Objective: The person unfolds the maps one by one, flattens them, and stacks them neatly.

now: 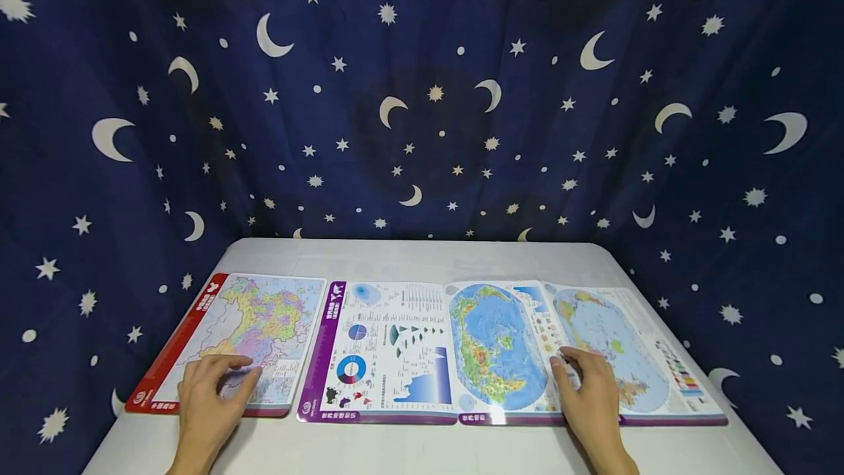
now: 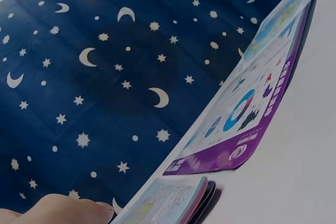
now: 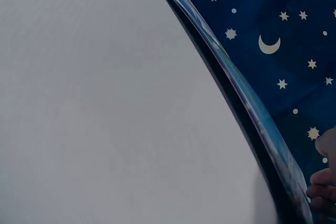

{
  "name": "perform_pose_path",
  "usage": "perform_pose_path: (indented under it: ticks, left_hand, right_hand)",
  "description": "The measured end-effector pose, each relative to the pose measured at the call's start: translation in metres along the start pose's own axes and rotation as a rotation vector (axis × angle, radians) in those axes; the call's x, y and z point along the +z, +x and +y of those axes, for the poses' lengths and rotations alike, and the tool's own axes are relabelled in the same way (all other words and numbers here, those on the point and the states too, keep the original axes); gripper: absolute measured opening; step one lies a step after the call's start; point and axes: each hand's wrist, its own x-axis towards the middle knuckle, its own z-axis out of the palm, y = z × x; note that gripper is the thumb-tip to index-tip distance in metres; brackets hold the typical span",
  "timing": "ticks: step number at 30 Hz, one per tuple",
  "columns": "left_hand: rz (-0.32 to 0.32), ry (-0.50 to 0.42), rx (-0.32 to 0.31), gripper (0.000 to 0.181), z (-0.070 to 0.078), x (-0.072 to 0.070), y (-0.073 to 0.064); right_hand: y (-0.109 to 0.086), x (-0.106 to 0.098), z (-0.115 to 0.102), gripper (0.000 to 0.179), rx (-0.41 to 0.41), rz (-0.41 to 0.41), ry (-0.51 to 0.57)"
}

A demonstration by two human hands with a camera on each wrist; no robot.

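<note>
A folded map with a red border [image 1: 173, 347] lies on the left of the table. My left hand [image 1: 214, 391] is over its lower part, fingers bent and thumb apart, gripping nothing. To its right, a purple-edged world map [image 1: 422, 358] lies unfolded, with charts on its left panel and world maps on the others. My right hand [image 1: 590, 394] is at its lower right, near a fold, with fingers loosely bent; contact with the sheet is unclear. In the left wrist view, part of the left hand [image 2: 63, 211] shows beside the folded map [image 2: 168, 200].
The maps lie on a white table [image 1: 369, 449] with rounded far corners. A dark blue curtain [image 1: 356, 226] printed with moons and stars hangs behind and on both sides. In the right wrist view, the map's edge [image 3: 247, 98] is slightly raised off the table.
</note>
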Motion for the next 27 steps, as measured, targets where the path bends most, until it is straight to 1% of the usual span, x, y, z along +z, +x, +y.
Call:
perform_pose_path:
  ticks: [4,8,11,15,19,27]
  left_hand:
    - [0.005,0.012,-0.004,0.024,-0.006,-0.001,0.002]
    - [0.021,0.017,-0.005,0.024,-0.012,-0.004,0.004]
    - [0.016,0.031,-0.033,0.023,-0.016,-0.007,0.006]
    - [0.014,0.057,-0.069,0.024,-0.021,-0.013,0.01]
    - [0.042,0.073,-0.099,0.024,-0.027,-0.018,0.012]
    - [0.077,0.068,-0.12,0.022,-0.037,-0.021,0.015]
  right_hand:
    - [-0.001,0.005,-0.008,0.028,-0.023,-0.015,0.006]
    - [-0.003,0.012,-0.019,0.03,-0.014,-0.059,0.004]
    - [-0.005,0.018,-0.028,0.032,0.0,-0.106,-0.001]
    - [-0.008,0.027,-0.04,0.032,0.002,-0.153,0.017]
    - [-0.011,0.037,-0.052,0.031,-0.014,-0.182,0.048]
    - [-0.015,0.056,-0.075,0.032,-0.021,-0.238,0.087]
